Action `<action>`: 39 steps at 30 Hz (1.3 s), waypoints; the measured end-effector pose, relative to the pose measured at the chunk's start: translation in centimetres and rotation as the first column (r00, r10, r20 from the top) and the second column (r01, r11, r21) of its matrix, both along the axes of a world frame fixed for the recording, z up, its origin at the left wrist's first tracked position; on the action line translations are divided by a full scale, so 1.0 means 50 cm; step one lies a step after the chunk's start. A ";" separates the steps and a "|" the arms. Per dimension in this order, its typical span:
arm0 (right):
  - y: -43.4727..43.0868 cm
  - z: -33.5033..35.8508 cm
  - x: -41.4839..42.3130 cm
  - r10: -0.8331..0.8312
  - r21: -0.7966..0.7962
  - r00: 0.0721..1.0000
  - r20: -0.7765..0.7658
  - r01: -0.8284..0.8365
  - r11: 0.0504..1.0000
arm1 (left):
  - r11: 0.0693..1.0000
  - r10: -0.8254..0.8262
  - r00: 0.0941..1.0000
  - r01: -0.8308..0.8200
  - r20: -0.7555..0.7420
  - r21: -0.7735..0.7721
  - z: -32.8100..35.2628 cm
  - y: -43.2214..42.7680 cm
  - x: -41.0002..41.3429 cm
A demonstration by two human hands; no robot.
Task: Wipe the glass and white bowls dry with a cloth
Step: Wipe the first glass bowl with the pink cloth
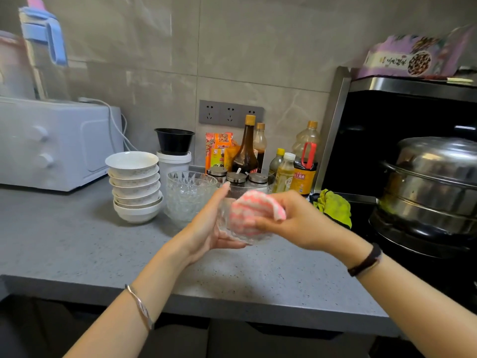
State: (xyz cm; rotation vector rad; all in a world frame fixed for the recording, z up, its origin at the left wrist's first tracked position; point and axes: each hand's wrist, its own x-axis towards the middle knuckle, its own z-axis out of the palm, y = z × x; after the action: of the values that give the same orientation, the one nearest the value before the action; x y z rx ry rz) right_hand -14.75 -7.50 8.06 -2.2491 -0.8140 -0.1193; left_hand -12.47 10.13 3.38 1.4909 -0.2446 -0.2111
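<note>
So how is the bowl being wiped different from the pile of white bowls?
The glass bowl is see-through; the white bowls are solid white. The glass bowl is on its own and tilted, held by the left hand while the right hand presses a pink cloth into it. The white bowls sit upright in a stack on the countertop, and nobody is touching them. Both are round, open bowls.

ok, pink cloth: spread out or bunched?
Bunched. The right hand grips the pink-and-white cloth wadded against the glass bowl that the left hand holds.
</note>
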 end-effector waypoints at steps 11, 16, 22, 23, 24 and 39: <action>-0.048 0.015 0.022 0.268 0.661 0.840 -0.472 0.136 0.738 | 0.999 -0.018 0.966 0.005 0.257 0.049 -0.001 0.013 -0.011; -0.038 -0.020 0.044 0.141 0.723 0.855 -0.500 0.322 0.611 | 0.945 0.137 0.985 -0.098 0.105 -0.313 -0.010 -0.011 -0.003; 0.007 -0.043 0.009 -0.276 0.670 0.951 0.138 0.116 0.733 | 0.836 0.319 0.938 -0.346 -0.136 -0.426 -0.011 -0.034 -0.003; 0.019 -0.056 -0.001 -0.265 0.590 0.930 0.256 0.067 0.805 | 0.814 0.340 0.924 -0.383 -0.175 -0.437 -0.006 -0.041 -0.003; 0.030 -0.071 -0.008 -0.251 0.459 0.892 0.375 0.057 0.887 | 0.791 0.351 0.913 -0.407 -0.207 -0.457 -0.001 -0.046 -0.005; 0.070 -0.105 0.006 -0.314 0.093 0.701 0.640 0.335 0.938 | 0.689 0.426 0.874 -0.481 -0.234 -0.542 0.008 -0.075 -0.020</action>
State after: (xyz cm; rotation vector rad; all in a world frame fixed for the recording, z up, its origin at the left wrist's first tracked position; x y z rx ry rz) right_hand -14.45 -3.99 2.79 -2.3727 -0.7366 -1.1231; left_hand -13.48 6.38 3.77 0.8709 0.1410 0.1958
